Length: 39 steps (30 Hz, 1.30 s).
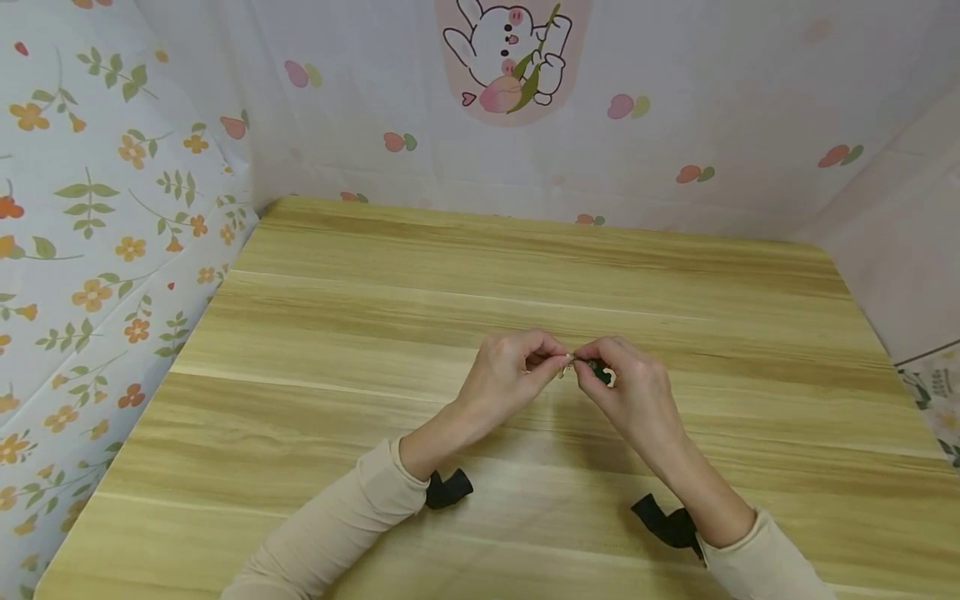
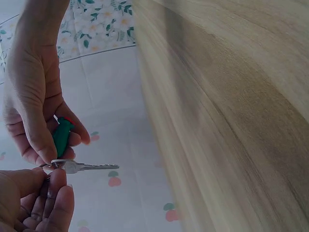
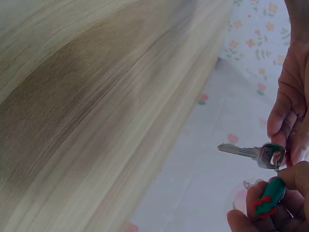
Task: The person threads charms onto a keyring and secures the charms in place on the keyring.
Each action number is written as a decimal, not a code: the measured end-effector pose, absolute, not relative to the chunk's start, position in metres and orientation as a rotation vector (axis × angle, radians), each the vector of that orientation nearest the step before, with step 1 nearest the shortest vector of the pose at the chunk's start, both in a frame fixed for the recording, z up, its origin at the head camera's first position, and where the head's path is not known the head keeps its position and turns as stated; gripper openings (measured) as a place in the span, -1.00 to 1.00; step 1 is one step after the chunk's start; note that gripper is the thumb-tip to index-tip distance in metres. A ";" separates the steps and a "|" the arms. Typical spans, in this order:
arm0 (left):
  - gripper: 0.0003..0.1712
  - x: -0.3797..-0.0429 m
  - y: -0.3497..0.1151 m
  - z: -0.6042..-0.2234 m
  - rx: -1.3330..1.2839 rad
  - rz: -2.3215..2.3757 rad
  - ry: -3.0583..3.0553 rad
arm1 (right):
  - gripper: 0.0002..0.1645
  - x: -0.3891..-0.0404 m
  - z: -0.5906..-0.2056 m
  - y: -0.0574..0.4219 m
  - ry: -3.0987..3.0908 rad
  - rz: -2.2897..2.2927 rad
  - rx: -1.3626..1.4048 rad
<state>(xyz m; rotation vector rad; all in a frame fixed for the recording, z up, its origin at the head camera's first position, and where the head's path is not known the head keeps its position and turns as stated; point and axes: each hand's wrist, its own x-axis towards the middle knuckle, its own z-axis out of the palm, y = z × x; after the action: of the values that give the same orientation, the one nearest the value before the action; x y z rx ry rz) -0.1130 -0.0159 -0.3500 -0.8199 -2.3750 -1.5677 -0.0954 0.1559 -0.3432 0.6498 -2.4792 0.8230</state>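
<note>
Both hands meet above the middle of the table. My left hand (image 1: 510, 367) pinches a thin metal key ring (image 2: 47, 177) between thumb and fingertips. Right at those fingertips is the head of a silver key (image 3: 256, 153), its toothed blade pointing away from the hands. My right hand (image 1: 633, 383) holds a small green keychain charm (image 3: 271, 195) with red parts, its thumb and fingertips near the end linked to the ring. In the left wrist view the charm (image 2: 62, 137) lies against the right fingers. The fingertips partly hide where ring and key join.
A wood-grain table (image 1: 360, 325) spreads under the hands. Patterned cloth (image 1: 360, 108) hangs behind it, and flowered cloth (image 1: 97, 250) hangs at the left. Black straps (image 1: 448, 489) show at both wrists, below the beige sleeves (image 1: 330, 521).
</note>
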 end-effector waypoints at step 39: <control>-0.94 -0.146 -0.025 -0.395 -0.686 -1.742 -3.012 | -0.82 -0.123 -0.390 0.171 -2.834 0.782 0.847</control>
<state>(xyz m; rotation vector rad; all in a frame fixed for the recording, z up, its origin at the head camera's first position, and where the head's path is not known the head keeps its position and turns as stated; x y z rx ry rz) -0.1459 -0.0253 -0.3955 -0.6861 -3.0124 -1.7416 -0.1225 0.1712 -0.3905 0.8474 -2.8341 0.7815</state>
